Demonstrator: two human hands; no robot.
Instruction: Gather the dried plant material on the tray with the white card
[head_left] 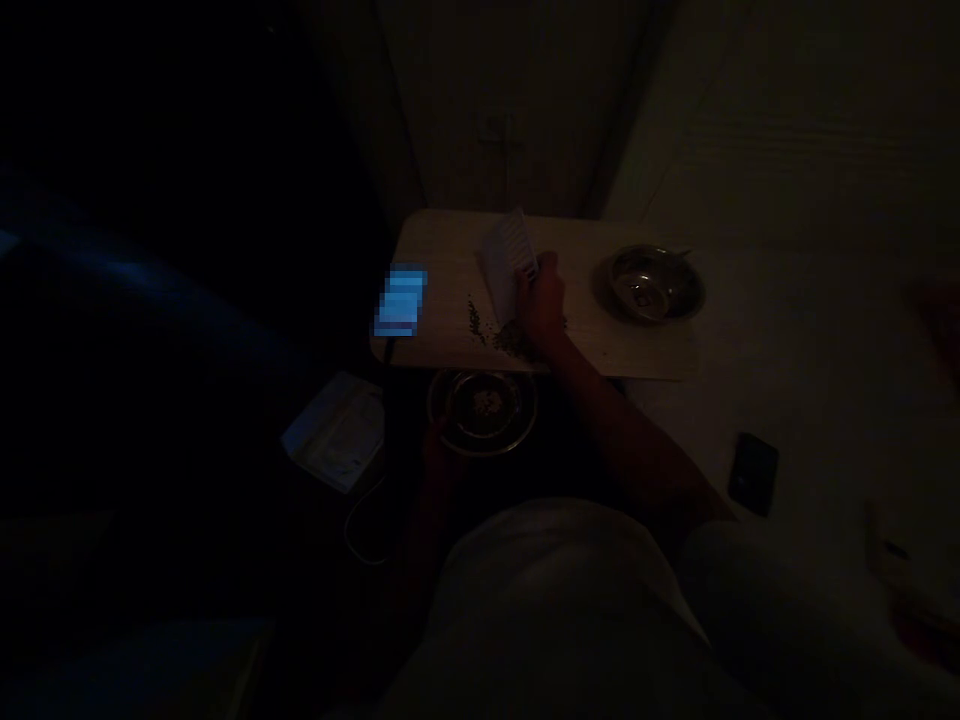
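Note:
In dim light, my right hand (541, 305) is closed on a white flat-sided piece (496, 265) with a slotted or striped edge; its exact kind is too dark to tell. It stands tilted on a small wooden table (442, 240). Around its lower end lie small dark grains (514, 342), scattered near the table's front edge. My left hand (442, 440) grips the left rim of a round metal bowl (482, 447), held just below that edge. A few pale bits (487, 402) show in the bowl's bottom.
Another metal bowl (655, 288), with what looks like a utensil handle at its rim, stands at the table's right. A lit screen (401, 300) glows at the left end. A clear packet (337, 430) lies lower left, and a dark phone-like object (754, 472) lies at right.

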